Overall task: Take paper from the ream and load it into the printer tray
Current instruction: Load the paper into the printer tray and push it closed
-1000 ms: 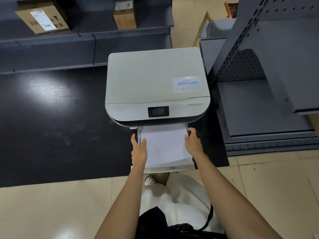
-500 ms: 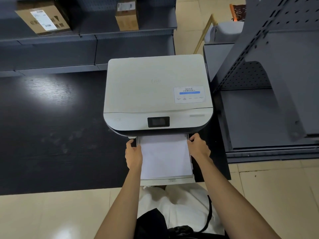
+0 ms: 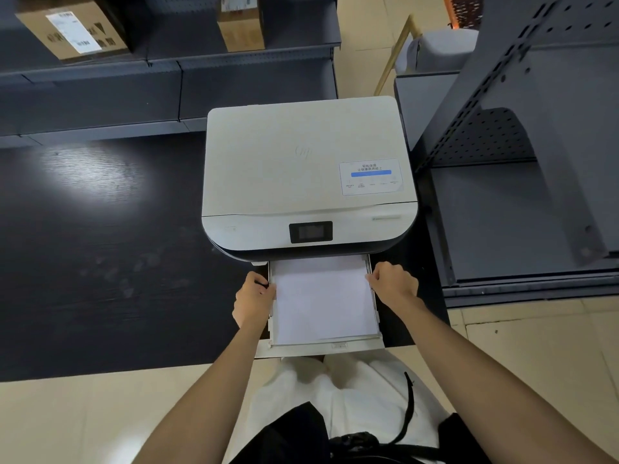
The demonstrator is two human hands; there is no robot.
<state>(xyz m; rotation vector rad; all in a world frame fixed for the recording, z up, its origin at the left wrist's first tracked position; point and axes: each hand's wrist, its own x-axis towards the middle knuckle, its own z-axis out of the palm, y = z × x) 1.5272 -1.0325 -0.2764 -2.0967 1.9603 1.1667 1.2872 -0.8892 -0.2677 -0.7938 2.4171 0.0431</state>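
From my feed, the far end of the paper stack [image 3: 323, 298] disappears under the front lip of the printer [image 3: 306, 182], so I cannot see how deep it reaches inside. The label on the printer's lid is too blurred to read, and its small dark screen shows nothing legible. I see no ream anywhere in view. The lower part of the picture is cut by both forearms and the person's white clothing.

The tray [image 3: 321, 350] is pulled out toward me over the edge of the dark table [image 3: 100, 262], with the white stack lying flat inside it.

The left hand [image 3: 253, 301] is curled at the tray's left side, fingers bent and closed around the left rail, the thumb resting at the paper's left edge. The right hand [image 3: 395, 283] is also curled, knuckles up, its fingertips pinched against the tray's right rail beside the stack. I cannot tell whether either hand grips the paper itself or only the tray wall.
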